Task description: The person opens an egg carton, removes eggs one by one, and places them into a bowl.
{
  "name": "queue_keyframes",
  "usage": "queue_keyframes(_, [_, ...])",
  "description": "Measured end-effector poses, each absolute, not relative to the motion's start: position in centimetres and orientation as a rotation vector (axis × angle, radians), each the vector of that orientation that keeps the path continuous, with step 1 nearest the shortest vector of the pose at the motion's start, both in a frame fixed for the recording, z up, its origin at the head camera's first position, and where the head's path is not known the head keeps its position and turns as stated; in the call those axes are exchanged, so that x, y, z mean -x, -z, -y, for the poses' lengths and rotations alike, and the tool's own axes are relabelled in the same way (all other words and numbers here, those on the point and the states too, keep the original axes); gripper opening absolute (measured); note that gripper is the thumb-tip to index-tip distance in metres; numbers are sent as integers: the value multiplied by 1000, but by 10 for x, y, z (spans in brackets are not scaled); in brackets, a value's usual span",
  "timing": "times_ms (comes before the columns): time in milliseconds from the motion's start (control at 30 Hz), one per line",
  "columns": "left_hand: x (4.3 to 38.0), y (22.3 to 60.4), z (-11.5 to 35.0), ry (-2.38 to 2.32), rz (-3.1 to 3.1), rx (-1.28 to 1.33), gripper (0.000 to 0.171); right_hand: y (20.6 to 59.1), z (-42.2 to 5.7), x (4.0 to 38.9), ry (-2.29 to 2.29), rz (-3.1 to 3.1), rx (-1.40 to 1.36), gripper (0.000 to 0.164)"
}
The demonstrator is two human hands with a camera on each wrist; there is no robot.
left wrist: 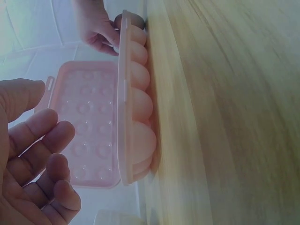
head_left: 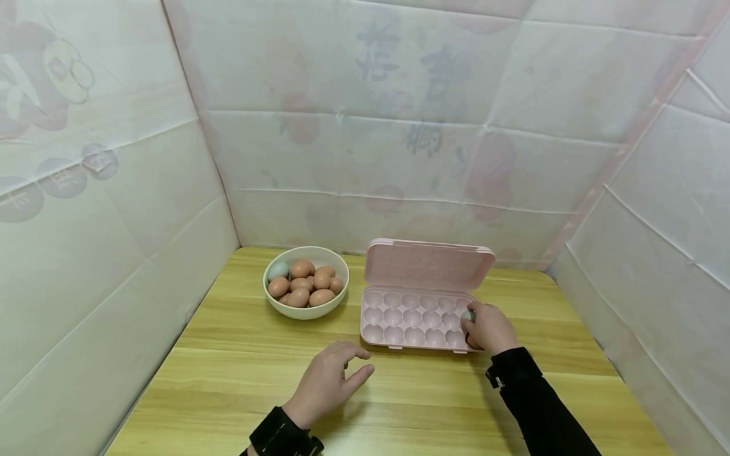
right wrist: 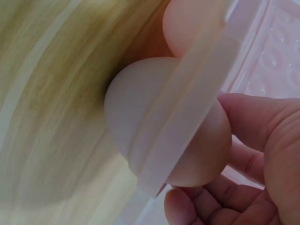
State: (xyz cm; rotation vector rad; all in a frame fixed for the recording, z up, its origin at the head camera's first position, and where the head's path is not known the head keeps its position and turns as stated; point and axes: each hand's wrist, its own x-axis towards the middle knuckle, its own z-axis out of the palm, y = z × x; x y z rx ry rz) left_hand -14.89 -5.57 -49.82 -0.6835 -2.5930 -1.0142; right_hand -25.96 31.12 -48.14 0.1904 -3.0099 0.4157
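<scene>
At the right end of the pink egg box point(head_left: 413, 346), my right hand point(head_left: 492, 328) holds a pale green egg point(head_left: 469, 315) in its fingertips, at the middle row of cups. A brown egg point(right wrist: 206, 154) sits in the front corner cup on that side, partly behind the box rim in the right wrist view, with my fingers close behind it. The lid point(head_left: 428, 266) stands raised at the back. My left hand point(head_left: 331, 380) hovers in front of the box, fingers loosely bent and holding nothing.
A cream bowl point(head_left: 307, 313) of mostly brown eggs, with one pale green egg point(head_left: 278, 270) at its left, stands left of the box. White printed sheets point(head_left: 365, 158) enclose the wooden table point(head_left: 239, 380) at the back and sides.
</scene>
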Motion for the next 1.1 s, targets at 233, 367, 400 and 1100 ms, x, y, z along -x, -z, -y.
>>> queue_keyframes(233, [147, 497, 56, 1019, 2595, 676, 16, 482, -316, 261, -456, 3023, -154, 46])
queue_keyframes(367, [146, 496, 56, 1025, 2585, 671, 15, 483, -319, 262, -529, 3006, -126, 50])
queue_keyframes(400, [146, 496, 56, 1026, 2584, 670, 15, 483, -319, 262, -550, 2995, -127, 50])
queue_keyframes(1100, [147, 495, 56, 1019, 2473, 717, 50, 493, -222, 198, -2294, 2340, -176, 42])
